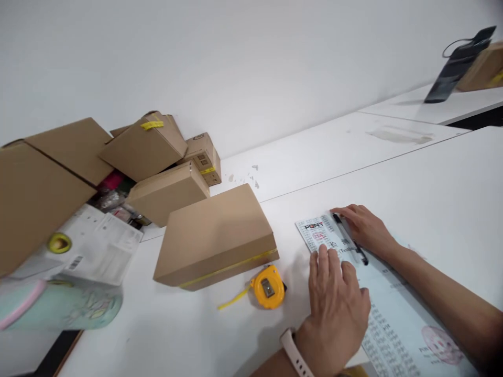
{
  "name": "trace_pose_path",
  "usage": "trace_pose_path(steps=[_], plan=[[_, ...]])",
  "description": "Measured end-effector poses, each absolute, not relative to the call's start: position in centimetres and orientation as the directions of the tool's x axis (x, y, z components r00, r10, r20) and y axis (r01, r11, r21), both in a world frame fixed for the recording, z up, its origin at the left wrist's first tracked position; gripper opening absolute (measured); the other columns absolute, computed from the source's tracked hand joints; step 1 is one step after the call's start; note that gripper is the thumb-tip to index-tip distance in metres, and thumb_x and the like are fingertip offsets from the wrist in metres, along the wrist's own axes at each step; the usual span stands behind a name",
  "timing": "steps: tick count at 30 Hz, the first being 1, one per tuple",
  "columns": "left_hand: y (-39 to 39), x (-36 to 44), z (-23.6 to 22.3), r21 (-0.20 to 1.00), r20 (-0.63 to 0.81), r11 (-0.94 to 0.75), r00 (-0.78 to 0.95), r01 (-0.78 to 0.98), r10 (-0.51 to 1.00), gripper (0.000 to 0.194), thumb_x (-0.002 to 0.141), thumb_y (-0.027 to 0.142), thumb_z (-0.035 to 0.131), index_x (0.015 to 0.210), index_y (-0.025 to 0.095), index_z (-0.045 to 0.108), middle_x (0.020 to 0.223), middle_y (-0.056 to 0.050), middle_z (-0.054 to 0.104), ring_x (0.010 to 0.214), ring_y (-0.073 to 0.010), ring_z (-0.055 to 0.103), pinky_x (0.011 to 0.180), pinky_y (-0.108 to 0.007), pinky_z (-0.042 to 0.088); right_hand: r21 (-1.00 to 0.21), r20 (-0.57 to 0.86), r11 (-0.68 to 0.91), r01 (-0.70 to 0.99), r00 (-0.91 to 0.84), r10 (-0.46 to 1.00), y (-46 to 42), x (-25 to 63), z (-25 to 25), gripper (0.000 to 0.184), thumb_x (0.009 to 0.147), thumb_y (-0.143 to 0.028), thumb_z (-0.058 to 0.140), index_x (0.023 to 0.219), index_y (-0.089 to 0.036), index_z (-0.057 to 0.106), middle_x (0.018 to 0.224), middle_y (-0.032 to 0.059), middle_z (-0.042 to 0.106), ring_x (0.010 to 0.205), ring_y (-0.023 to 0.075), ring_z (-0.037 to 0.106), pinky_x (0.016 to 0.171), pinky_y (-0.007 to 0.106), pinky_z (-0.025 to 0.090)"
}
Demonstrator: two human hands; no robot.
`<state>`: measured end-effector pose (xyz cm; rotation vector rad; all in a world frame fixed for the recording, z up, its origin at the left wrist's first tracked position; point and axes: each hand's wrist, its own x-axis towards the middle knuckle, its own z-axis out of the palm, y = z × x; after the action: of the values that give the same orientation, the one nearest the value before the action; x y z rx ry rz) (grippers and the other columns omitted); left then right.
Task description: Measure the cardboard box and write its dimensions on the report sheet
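My left hand (334,303), with a pale pink band at the wrist, lies palm down on the left side of a light blue printed sheet (396,309). Its fingers are stretched out and slightly apart. My right hand (365,228) rests at the sheet's far end, fingers extended towards its top edge, beside a black-capped clear pen (351,241). Whether those fingers touch the pen is hard to tell. The sheet carries a "PONY" heading, rows of small print and red stamps. Left of my left hand sits a yellow tape measure (268,287), its tape end slightly pulled out.
A closed cardboard box (220,230) stands behind the tape measure. More boxes (145,144) are piled at the left near the wall. A mint bottle (86,303) and white packages (100,243) lie at the left. A dark bottle (451,70) stands far right.
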<state>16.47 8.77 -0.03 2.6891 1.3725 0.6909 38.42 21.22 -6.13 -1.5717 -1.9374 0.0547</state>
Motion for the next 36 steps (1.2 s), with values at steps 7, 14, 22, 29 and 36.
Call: trace_pose_path(steps=[7, 14, 22, 29, 36], plan=[[6.4, 6.3, -1.3, 0.794, 0.228, -0.13, -0.094, 0.594, 0.969, 0.056, 0.07, 0.014, 0.076, 0.122, 0.02, 0.056, 0.142, -0.019, 0.052, 0.138, -0.0407, 0.039, 0.117, -0.063, 0.024, -0.494, 0.418, 0.157, 0.855, 0.076, 0.905, 21.5, 37.6, -5.8, 0.039, 0.095, -0.027, 0.039, 0.128, -0.022, 0.057, 0.104, 0.0134, 0.071, 0.09, 0.0298, 0.065, 0.074, 0.041, 0.047], [6.6, 3.6, 0.2, 0.969, -0.038, 0.029, 0.03, 0.246, 0.999, 0.068, 0.072, 0.039, 0.079, 0.13, 0.021, 0.05, 0.12, -0.016, 0.063, 0.108, -0.0318, 0.061, 0.094, -0.047, 0.047, -0.701, 0.423, 0.217, 0.679, 0.152, 0.893, 14.9, 32.3, 0.3, 0.035, 0.096, -0.05, 0.046, 0.106, -0.023, 0.066, 0.1, 0.0123, 0.068, 0.083, 0.0265, 0.061, 0.074, 0.041, 0.047], [4.5, 1.7, 5.3, 0.998, -0.044, 0.05, 0.19, -0.029, 0.981, 0.074, 0.074, 0.065, 0.075, 0.13, 0.021, 0.053, 0.095, -0.007, 0.067, 0.083, -0.0206, 0.063, 0.075, -0.033, 0.046, -0.98, -0.182, -0.2, -0.015, -0.348, 0.92, 7.2, 22.6, 5.2, 0.064, 0.09, -0.077, 0.041, 0.09, -0.02, 0.071, 0.087, 0.0081, 0.065, 0.082, 0.023, 0.059, 0.07, 0.036, 0.049], [6.5, -1.5, 8.8, 1.0, 0.009, -0.01, 0.13, 0.002, 0.991, 0.069, 0.073, 0.06, 0.079, 0.124, 0.021, 0.056, 0.096, -0.008, 0.073, 0.086, -0.0251, 0.069, 0.076, -0.035, 0.048, -0.985, -0.108, -0.148, -0.086, -0.363, 0.926, 10.1, 20.8, 7.7, 0.05, 0.086, -0.069, 0.062, 0.072, -0.022, 0.052, 0.07, -0.0015, 0.051, 0.065, 0.0145, 0.045, 0.063, 0.03, 0.04], [13.7, -13.1, 15.0, 0.989, 0.098, -0.08, -0.141, 0.121, 0.985, 0.049, 0.08, 0.056, 0.074, 0.11, 0.019, 0.064, 0.104, -0.006, 0.07, 0.093, -0.0226, 0.065, 0.07, -0.029, 0.049, -0.978, 0.062, 0.032, -0.205, -0.143, 0.988, 20.2, 22.1, 9.2, 0.048, 0.083, -0.067, 0.064, 0.071, -0.022, 0.051, 0.074, -0.0008, 0.049, 0.066, 0.0141, 0.042, 0.063, 0.03, 0.04]])
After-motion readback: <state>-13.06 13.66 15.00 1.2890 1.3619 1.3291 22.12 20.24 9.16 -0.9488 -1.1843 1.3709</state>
